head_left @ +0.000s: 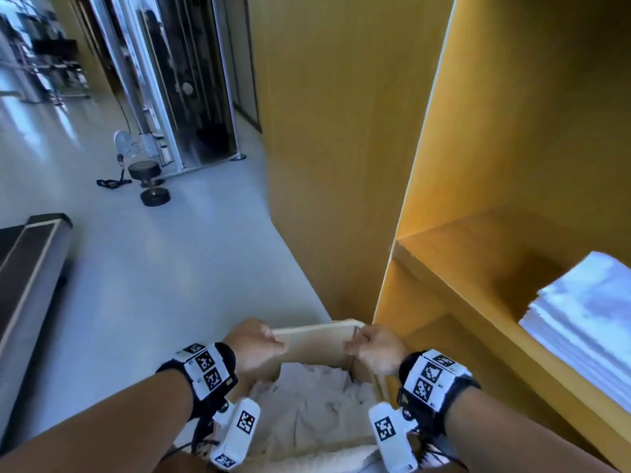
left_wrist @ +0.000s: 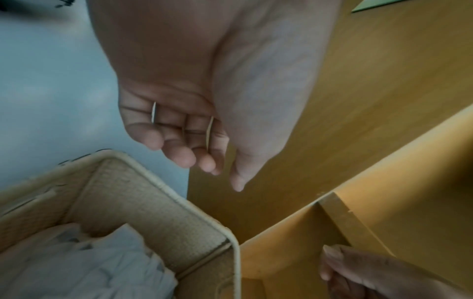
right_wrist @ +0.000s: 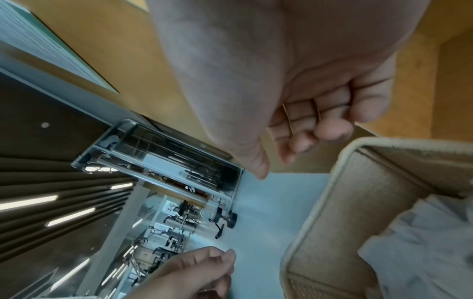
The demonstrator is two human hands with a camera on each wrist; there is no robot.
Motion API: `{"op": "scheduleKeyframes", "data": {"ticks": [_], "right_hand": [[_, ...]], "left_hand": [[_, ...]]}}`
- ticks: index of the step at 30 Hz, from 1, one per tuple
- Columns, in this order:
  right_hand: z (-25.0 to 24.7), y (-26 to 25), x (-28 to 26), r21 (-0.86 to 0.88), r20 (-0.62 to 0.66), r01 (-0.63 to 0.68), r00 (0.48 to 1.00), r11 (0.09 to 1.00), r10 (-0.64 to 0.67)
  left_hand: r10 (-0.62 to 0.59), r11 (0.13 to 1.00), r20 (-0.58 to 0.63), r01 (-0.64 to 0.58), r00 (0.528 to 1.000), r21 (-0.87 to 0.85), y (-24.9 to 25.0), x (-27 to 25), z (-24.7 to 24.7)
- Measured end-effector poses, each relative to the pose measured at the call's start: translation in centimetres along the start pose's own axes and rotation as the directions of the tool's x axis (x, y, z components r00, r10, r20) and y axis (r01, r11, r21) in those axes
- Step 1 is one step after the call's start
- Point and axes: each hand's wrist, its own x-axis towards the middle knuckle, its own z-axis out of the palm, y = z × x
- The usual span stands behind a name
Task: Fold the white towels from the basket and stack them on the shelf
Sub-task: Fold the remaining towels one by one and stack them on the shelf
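Observation:
A beige woven basket [head_left: 314, 331] stands on the floor against the yellow shelf unit [head_left: 478, 288], with crumpled white towels [head_left: 314, 404] inside. My left hand [head_left: 269, 343] and right hand [head_left: 358, 346] hover over the basket's far rim, fingers loosely curled, holding nothing. The left wrist view shows the left hand [left_wrist: 215, 174] empty above the basket's corner [left_wrist: 163, 188] and the towels [left_wrist: 89, 263]. In the right wrist view the right hand [right_wrist: 281, 161] is just as empty beside the basket [right_wrist: 332, 202]. A stack of folded white towels [head_left: 587, 319] lies on the shelf at the right.
A tall yellow cabinet side [head_left: 334, 148] rises just beyond the basket. A grey floor [head_left: 170, 285] stretches to the left, with a dumbbell [head_left: 150, 184], a weight machine [head_left: 191, 80] and a dark bench [head_left: 30, 261].

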Motion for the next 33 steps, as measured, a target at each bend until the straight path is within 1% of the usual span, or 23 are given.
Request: {"op": "scheduleKeyframes", "data": {"ticks": [3, 6, 8, 10, 13, 15, 17, 19, 23, 25, 27, 30, 31, 33], "right_hand": [[2.6, 0.6, 3.3, -0.026, 0.074, -0.039, 0.996, 0.999, 0.041], [4.7, 1.6, 6.0, -0.071, 0.124, -0.051, 0.991, 0.996, 0.060], [5.8, 2.3, 7.7, -0.107, 0.149, -0.083, 0.984, 0.991, 0.099], [6.9, 2.9, 9.1, -0.136, 0.174, -0.125, 0.974, 0.983, 0.148], [8.3, 4.2, 11.5, -0.214, 0.209, -0.153, 0.958, 0.965, 0.198], [9.3, 5.3, 12.9, -0.323, 0.248, -0.128, 0.945, 0.938, 0.214], [10.3, 6.5, 14.3, -0.413, 0.279, -0.107, 0.930, 0.905, 0.238], [11.4, 7.9, 15.5, -0.465, 0.301, -0.109, 0.914, 0.879, 0.273], [13.5, 10.2, 17.2, -0.577, 0.336, -0.116, 0.868, 0.808, 0.365], [14.7, 11.3, 17.9, -0.618, 0.366, -0.087, 0.848, 0.782, 0.384], [16.0, 12.2, 18.6, -0.633, 0.376, -0.078, 0.839, 0.770, 0.394], [17.6, 12.9, 19.3, -0.646, 0.394, -0.041, 0.837, 0.762, 0.379], [18.1, 13.2, 19.5, -0.650, 0.404, -0.027, 0.834, 0.759, 0.375], [18.9, 13.5, 19.4, -0.680, 0.416, 0.001, 0.824, 0.733, 0.385]], "left_hand": [[-0.065, 0.997, 0.019, 0.066, 0.998, -0.028, -3.1, 2.0, 1.0], [-0.067, 0.998, 0.056, 0.068, 0.996, -0.018, -5.3, 4.1, 2.2], [-0.065, 0.997, 0.084, 0.068, 0.994, -0.039, -6.7, 5.6, 3.2], [-0.113, 0.993, 0.137, 0.118, 0.984, -0.030, -7.5, 6.9, 4.3], [-0.187, 0.982, 0.241, 0.178, 0.952, 0.058, -8.8, 9.1, 6.9], [-0.239, 0.969, 0.246, 0.214, 0.939, 0.126, -9.7, 10.3, 8.6], [-0.290, 0.955, 0.248, 0.262, 0.924, 0.138, -10.6, 11.5, 10.4], [-0.333, 0.940, 0.265, 0.299, 0.905, 0.162, -11.2, 12.4, 12.0], [-0.343, 0.933, 0.357, 0.271, 0.869, 0.237, -12.5, 13.6, 15.4], [-0.355, 0.923, 0.401, 0.246, 0.845, 0.297, -13.0, 14.0, 16.7], [-0.389, 0.909, 0.424, 0.266, 0.818, 0.321, -13.6, 14.4, 17.5], [-0.431, 0.890, 0.497, 0.267, 0.753, 0.369, -14.6, 14.6, 18.2], [-0.437, 0.889, 0.514, 0.265, 0.739, 0.375, -14.8, 14.7, 18.4], [-0.434, 0.886, 0.514, 0.245, 0.739, 0.394, -15.0, 14.6, 18.6]]}}
